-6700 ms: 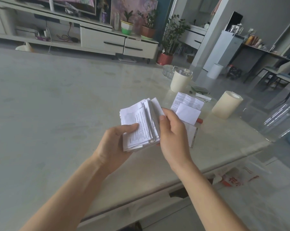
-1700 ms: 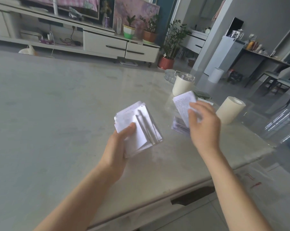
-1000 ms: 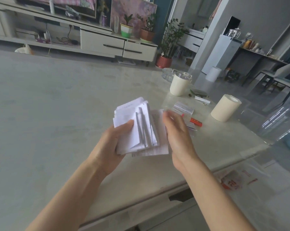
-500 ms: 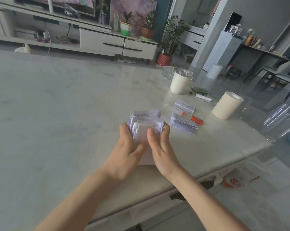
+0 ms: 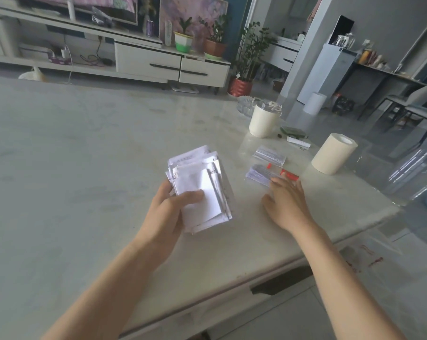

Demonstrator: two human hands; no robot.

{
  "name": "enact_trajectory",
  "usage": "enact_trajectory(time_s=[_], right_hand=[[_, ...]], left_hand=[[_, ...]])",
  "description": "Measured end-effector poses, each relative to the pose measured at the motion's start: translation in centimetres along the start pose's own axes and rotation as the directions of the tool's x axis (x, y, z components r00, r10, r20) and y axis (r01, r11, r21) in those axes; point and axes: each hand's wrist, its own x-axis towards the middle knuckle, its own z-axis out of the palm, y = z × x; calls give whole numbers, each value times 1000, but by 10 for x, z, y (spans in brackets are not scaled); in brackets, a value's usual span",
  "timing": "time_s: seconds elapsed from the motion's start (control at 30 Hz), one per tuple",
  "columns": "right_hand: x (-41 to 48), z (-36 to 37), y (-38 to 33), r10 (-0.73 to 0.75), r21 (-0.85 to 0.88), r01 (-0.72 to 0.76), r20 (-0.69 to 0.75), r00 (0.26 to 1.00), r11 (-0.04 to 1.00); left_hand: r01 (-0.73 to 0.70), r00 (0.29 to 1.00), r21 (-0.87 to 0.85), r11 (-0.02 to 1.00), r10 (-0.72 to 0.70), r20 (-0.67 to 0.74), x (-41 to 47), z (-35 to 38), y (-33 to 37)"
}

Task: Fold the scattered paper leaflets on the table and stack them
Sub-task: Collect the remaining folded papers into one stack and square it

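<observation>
No legible txt anywhere you look.
Print on the leaflet stack [image 5: 200, 190] in your left hand [image 5: 167, 214] is too blurred to read; same w/ the loose leaflets [image 5: 259, 174] just beyond your right hand [image 5: 287, 204]. Red marks on the plastic bag [image 5: 369, 255] right of that arm: unreadable too.

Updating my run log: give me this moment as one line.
left hand grips folded leaflet stack | right hand open at nearer loose leaflet | farther leaflet lies on table

From the paper roll [image 5: 334, 153], you have loose leaflets [image 5: 270, 154] just left, the stack [image 5: 200, 190] farther left, and the cup [image 5: 264, 121] behind-left.
</observation>
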Motion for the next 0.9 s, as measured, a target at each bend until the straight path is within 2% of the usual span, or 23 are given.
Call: enact_trajectory(time_s=[0.07,0.13,0.2,0.27,0.3,0.4,0.5,0.67,0.73,0.8,0.87,0.9], right_hand=[[-1,-6,-7,21,189,19,-207,978,982],[-7,-22,-21,192,504,-16,-298,935,863],[-15,-41,-35,316,784,-16,-232,920,621],[-23,-50,-49,333,920,-30,-111,936,392],[-26,-50,-54,324,941,-44,-71,943,335],[-35,-48,-74,245,949,-80,3,970,305],[-42,-41,-91,114,957,-101,72,991,273],[-46,-41,-101,32,970,-134,131,991,201],[-46,-44,-99,-46,977,-128,137,989,170],[-47,-44,-96,-126,979,-96,119,985,180],[-46,-37,-90,-158,978,-68,100,982,196],[-46,-33,-88,-183,970,-41,87,979,238]], left_hand=[[44,999,-42,998,-43,25,1,-2,3],[58,998,-57,997,-56,33,0,-1,6],[64,998,-50,997,-62,29,-2,2,9],[82,996,-48,995,-80,39,-4,3,10],[91,995,-47,995,-89,51,-4,3,9],[59,996,-6,998,-59,67,-7,5,10],[-46,998,140,989,41,40,-10,7,7],[-76,996,250,965,85,-25,-9,7,0],[-210,975,347,914,223,3,-13,12,0],[-382,918,451,807,390,79,-14,13,-5],[-455,882,544,705,443,163,-13,11,-8],[-460,879,578,674,436,192,-12,10,-8]])
